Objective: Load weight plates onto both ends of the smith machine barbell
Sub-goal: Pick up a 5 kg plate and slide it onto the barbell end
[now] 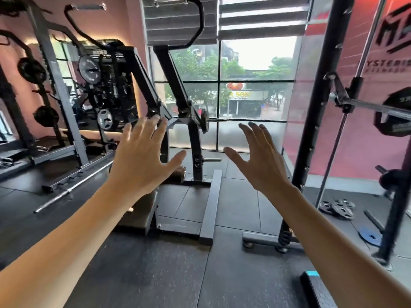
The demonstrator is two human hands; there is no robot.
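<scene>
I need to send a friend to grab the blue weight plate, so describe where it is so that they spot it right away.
Find the tall black upright of the smith machine on the right, then look down at the floor behind its base. The blue plate lies flat there alone, nearer than the pile of grey plates. It is the only blue plate in sight.

The floor (155, 274) is matt, speckled black, rubber by the look of it. The smith machine barbell (373, 107) is shiny bare metal; its uprights (320, 107) are matt black painted metal.
</scene>
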